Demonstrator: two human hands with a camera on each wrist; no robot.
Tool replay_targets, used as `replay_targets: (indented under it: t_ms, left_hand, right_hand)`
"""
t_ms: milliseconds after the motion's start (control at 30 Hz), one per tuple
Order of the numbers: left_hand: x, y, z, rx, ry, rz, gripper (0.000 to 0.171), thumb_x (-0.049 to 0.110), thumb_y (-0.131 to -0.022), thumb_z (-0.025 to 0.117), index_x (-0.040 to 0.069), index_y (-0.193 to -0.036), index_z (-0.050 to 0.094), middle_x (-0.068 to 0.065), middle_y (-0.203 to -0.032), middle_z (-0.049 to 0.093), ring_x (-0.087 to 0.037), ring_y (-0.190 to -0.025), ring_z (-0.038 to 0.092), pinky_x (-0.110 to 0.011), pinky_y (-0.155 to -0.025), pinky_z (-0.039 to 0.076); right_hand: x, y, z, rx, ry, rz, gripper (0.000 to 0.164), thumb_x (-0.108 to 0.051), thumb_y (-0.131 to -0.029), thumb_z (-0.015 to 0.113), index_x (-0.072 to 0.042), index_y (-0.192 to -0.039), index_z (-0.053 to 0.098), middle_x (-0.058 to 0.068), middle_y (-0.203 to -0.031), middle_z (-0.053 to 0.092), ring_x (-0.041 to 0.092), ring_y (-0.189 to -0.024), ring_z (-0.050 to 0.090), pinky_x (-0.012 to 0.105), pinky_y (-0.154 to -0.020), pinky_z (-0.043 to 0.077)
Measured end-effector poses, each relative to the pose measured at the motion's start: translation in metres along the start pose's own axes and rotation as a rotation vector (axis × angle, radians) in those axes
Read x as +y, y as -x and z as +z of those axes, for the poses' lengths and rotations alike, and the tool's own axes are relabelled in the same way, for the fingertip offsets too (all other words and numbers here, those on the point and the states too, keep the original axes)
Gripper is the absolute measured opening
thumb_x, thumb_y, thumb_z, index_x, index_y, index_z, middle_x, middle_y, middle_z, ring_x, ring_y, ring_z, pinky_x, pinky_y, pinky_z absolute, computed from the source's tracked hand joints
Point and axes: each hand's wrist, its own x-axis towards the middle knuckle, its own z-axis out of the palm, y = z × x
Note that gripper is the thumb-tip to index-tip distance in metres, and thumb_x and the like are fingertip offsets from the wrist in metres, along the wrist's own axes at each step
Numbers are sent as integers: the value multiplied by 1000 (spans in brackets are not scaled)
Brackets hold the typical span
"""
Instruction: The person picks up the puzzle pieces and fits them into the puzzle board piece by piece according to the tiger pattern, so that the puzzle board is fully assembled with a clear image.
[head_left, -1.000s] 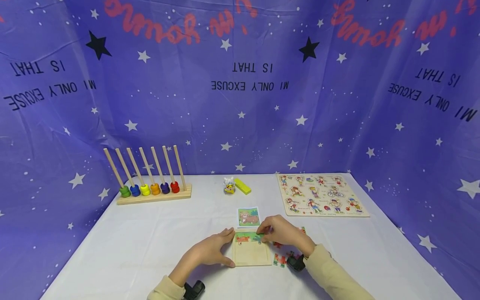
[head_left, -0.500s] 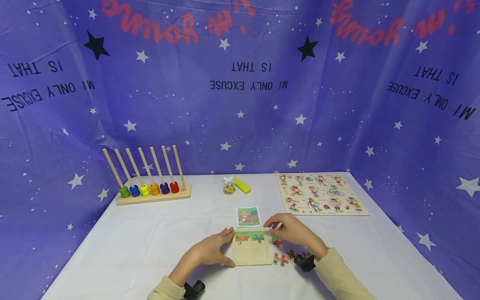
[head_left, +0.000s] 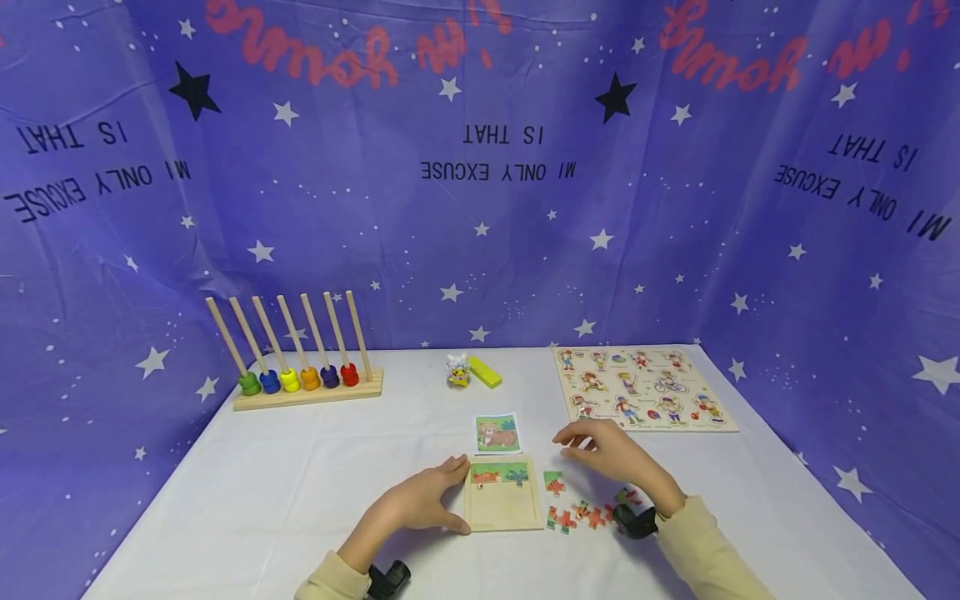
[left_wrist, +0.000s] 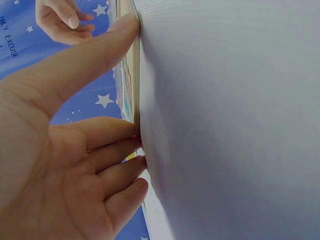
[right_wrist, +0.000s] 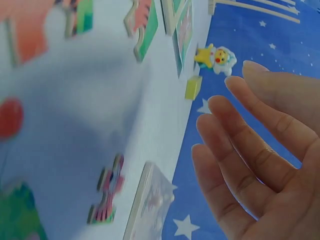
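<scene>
In the head view, a square wooden puzzle tray (head_left: 504, 510) lies on the white table with joined picture pieces (head_left: 498, 474) along its top row. My left hand (head_left: 423, 498) rests at the tray's left side, thumb near the lower corner and fingers near the upper one. The left wrist view shows its thumb (left_wrist: 107, 44) and fingertips touching the tray's edge. My right hand (head_left: 600, 446) hovers right of the tray, fingers relaxed and holding nothing. Below it lie loose jigsaw pieces, among them a red and green one (head_left: 555, 482) beside the tray.
A picture card (head_left: 497, 433) lies just beyond the tray. Farther back stand a small toy figure (head_left: 457, 372) and a yellow-green block (head_left: 486, 372). A wooden bead rack (head_left: 309, 389) is at back left, a picture board (head_left: 643, 390) at back right.
My right hand has drawn back to the right from the tray, leaving a blue-green piece in the top row. More loose pieces show now. My left hand has stayed put.
</scene>
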Motion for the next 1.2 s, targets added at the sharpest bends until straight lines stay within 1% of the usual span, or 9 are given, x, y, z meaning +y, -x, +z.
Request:
replay_targets:
  t_ms: [233,400,567,667,833,900,1033,1100,1200]
  left_hand:
    - [0,0,0,0,1,-4,95,39,-73,82,-6,-144,38,-19,-153,30,-37,-140,28,-50,-112,27]
    - [-1,0,1,1,-11,-1,95,40,-73,82,-6,-144,38,-19,-153,31,-36,-140,28,-49,-112,28]
    - [-2,-1,1,0,-19,6,95,41,-74,81,-6,-144,38,-19,-153,31,-37,-140,29,-49,-112,28]
    - [-2,-1,1,1,-22,7,95,41,-74,81,-6,-144,38,-19,-153,31,-37,-140,29,-49,-112,28]
    - [-2,-1,2,5,-26,10,95,42,-73,81,-6,-143,38,-19,-152,32,-37,-139,30,-49,-111,29]
    - [-1,-1,2,5,-26,9,95,42,-73,81,-7,-143,39,-19,-152,32,-37,-139,30,-48,-111,29]
    - [-1,-1,1,1,-27,5,96,42,-73,81,-6,-144,38,-19,-153,32,-37,-139,30,-49,-111,29]
    - [0,-1,0,-2,-20,4,95,42,-73,81,-6,-144,38,-19,-153,31,-37,-140,29,-49,-111,29]
    - [1,0,0,-6,-13,4,95,41,-74,81,-6,-144,38,-19,-153,31,-37,-140,28,-49,-111,28]
  right_hand:
    - [7,7,-11,21,-4,42,18,-16,-92,67,-6,-107,71,9,-102,70,11,-83,63,27,-67,55]
    - [14,12,-15,13,-23,58,18,-13,-92,67,-3,-107,70,12,-102,69,12,-81,64,26,-64,55]
    - [26,20,-18,-18,-21,78,21,-4,-86,71,-1,-107,69,13,-101,69,17,-82,65,26,-65,55]
    - [33,25,-19,-29,7,96,25,-6,-83,75,-2,-107,70,10,-100,69,19,-82,64,27,-67,54]
    - [41,30,-20,-46,62,141,28,-8,-78,79,-5,-105,70,5,-96,68,22,-82,62,33,-69,54]
    - [44,31,-19,-46,77,158,28,-6,-77,79,-6,-103,70,4,-95,67,20,-81,61,34,-69,53]
    - [48,32,-17,-43,79,173,27,-3,-77,79,-8,-102,70,0,-90,65,16,-77,58,28,-65,50]
    - [49,32,-17,-42,75,177,27,-2,-77,78,-8,-102,69,-1,-86,63,13,-74,55,26,-62,47]
    - [49,31,-16,-36,75,186,27,-3,-76,79,-7,-100,68,-2,-80,58,11,-70,50,25,-59,44]
